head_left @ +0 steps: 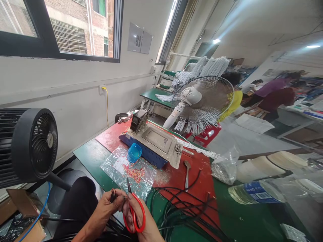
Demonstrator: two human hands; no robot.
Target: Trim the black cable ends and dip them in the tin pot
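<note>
My left hand (109, 205) is closed around the end of a black cable (112, 195), with thumb and fingers pinched together. Beside it, my right hand (138, 211) grips red-handled scissors (143, 210), their dark blades pointing up and away from me. The fingertips of both hands meet or nearly meet, and what lies between them is too small to make out. A loose bundle of black cables (181, 215) lies on the table to the right and runs below my hands. Just beyond, a clear plastic bag (108, 164) lies flat, strewn with small red and yellow bits (135, 172).
A blue cup (134, 153) stands on the bag before a dusty blue-sided machine (156, 143). A spoon (187, 174) rests on the red mat (202, 178). Fans stand left (35, 144) and behind the table (202, 99). At right lies a clear bottle (256, 193). People sit farther back.
</note>
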